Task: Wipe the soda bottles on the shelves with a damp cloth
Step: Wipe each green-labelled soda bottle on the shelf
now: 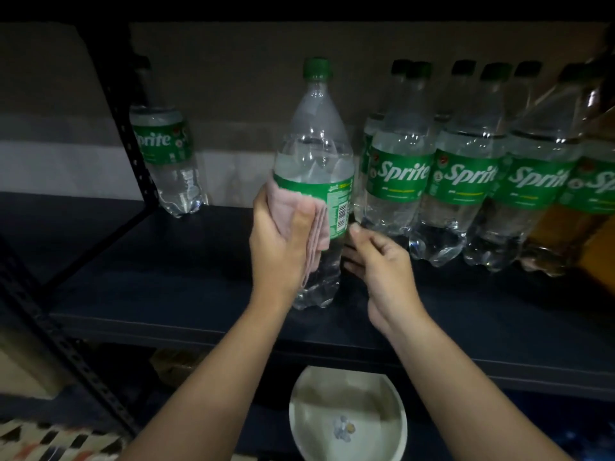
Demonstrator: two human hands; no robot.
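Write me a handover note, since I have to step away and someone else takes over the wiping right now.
Left hand presses the pink cloth against the label of the front bottle, which stands near the shelf edge.
Right hand hovers beside the bottle's lower part, fingers loose, holding nothing.
Row of bottles stands to the right; single bottle to the left.
White bowl sits below.
Done: cannot tell which bottles are clean.
Left: finish this one, then the rest.

**Counting what's on the shelf**

Two hands. One pink cloth. One white bowl. Clear soda bottles with green caps — at least nine, some hidden behind others. One bottle of yellow drink — far right.
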